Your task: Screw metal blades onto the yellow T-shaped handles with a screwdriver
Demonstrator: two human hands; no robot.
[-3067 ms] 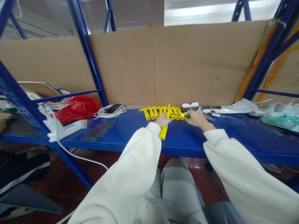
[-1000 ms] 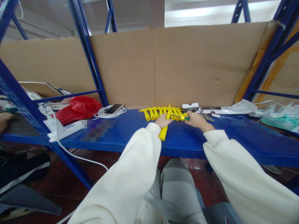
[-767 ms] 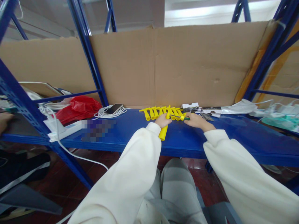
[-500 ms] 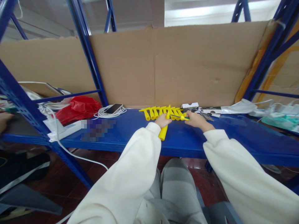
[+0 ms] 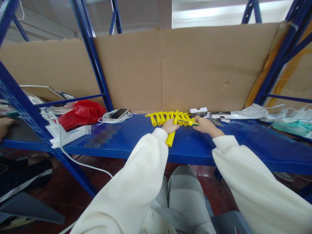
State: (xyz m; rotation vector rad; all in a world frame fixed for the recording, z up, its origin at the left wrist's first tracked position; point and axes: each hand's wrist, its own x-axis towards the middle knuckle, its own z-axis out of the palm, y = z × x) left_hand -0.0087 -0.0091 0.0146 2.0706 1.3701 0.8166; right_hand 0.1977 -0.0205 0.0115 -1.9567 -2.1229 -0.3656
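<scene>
Holding yellow plastic tube (image 5: pixel 170 139) before row of yellow T-shaped plastic tubes (image 5: pixel 159 119), left hand (image 5: pixel 168 126) wraps round. Right hand (image 5: pixel 204 125), near row's right end, clamps thin yellow-green screwdriver (image 5: pixel 191 123). Best: tube still, screwdriver straight.

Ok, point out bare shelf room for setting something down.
Bare blue shelf lies between the white cable coil and left hand, and right of the right sleeve. Crowded: along the cardboard, yellow pieces and white packaging.

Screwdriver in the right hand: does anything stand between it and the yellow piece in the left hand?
Nothing visible does: the screwdriver reaches from the right hand toward the yellow piece in the left hand; the other yellow pieces lie beyond.
</scene>
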